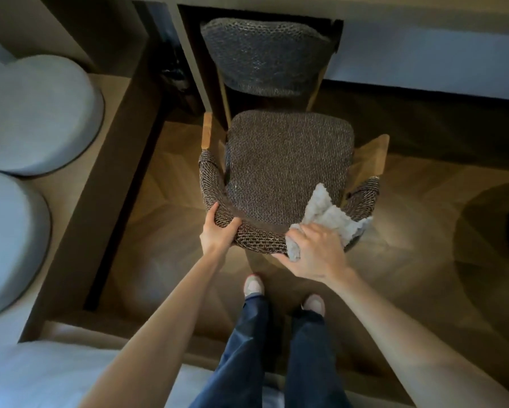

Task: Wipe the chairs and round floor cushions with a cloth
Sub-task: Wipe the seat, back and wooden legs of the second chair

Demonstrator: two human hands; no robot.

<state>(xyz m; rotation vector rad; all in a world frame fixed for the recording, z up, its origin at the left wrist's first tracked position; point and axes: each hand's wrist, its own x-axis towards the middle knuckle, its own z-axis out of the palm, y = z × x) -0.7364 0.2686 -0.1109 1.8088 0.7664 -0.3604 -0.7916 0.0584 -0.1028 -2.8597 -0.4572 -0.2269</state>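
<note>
A wooden herringbone floor [409, 201] in dim, warm light lies under a brown woven-fabric chair with pale wooden legs [288, 166], seen from above. Both bare arms reach forward to the chair's curved backrest, its nearest part. The left hand [219, 231] grips the backrest's left rim, thumb on top and fingers wrapped underneath. The right hand [315, 251], palm down, clutches a crumpled off-white cloth [332, 216] and presses it onto the backrest's right side, with loose folds spilling over the seat corner. The chair's seat is a rounded square, and its open front points away from the person. Two pale grey round floor cushions [38, 113] sit well left of the chair.
</note>
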